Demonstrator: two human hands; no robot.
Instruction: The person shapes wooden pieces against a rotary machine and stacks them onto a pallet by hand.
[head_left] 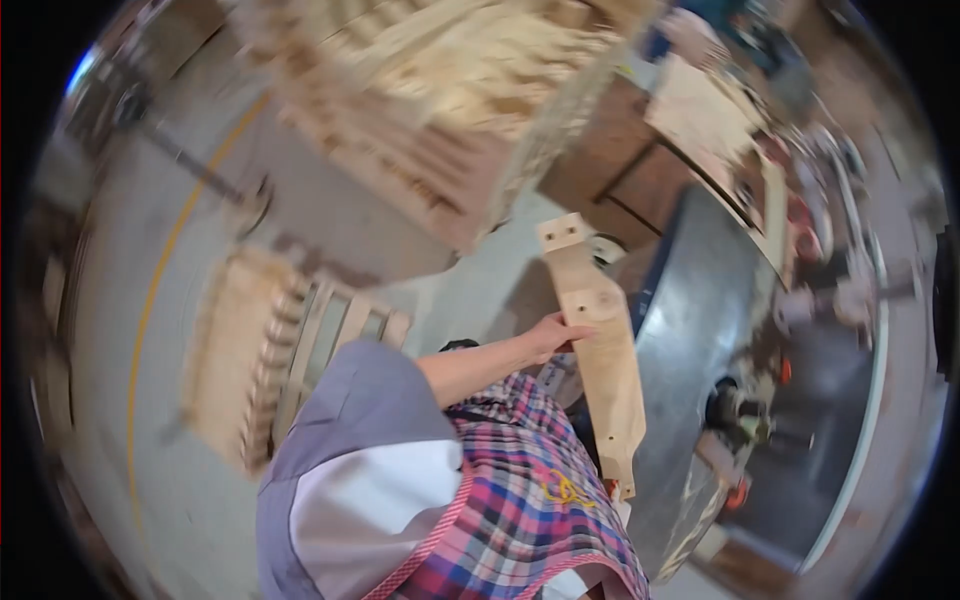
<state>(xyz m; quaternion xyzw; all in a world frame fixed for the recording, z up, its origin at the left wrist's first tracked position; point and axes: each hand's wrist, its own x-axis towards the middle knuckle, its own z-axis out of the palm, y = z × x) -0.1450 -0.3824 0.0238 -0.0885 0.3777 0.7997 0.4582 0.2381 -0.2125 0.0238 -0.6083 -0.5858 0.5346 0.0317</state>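
1. Head cam (my only feed): workshop, fisheye, edges blurred. Grey floor [205, 525] w/ yellow line [150, 290] down L side of pic.
2. Top of pic: big pile of wooden parts [400, 130], too smeared for me to count. Lower L: smaller slatted wood stack [235, 345] on floor.
3. R of ctr: dark, shiny worktable [705, 290], long edge running nr the wearer. Clutter past it; can't ID most.
4. L hand [552, 338] closed on wooden board [612, 375]: thumb on upper face, fingers mostly hidden beneath. Grip at board's L edge, approx mid-length, a bit twd far end.
5. Key relation: board lies R of the fingers, long axis roughly crosswise to the forearm [480, 365]. Far end (two holes) points up-pic, away from wearer; near end comes back alongside the plaid apron [515, 450]. More small holes along the face.
6. Board overlaps table's near edge in my view; can't tell if touching or held above.
7. R hand: not seen, so can't call its fingers. L is the nearer hand, being on the board.
8. Grey-and-white sleeve [370, 415] covers L upper arm; forearm bare.
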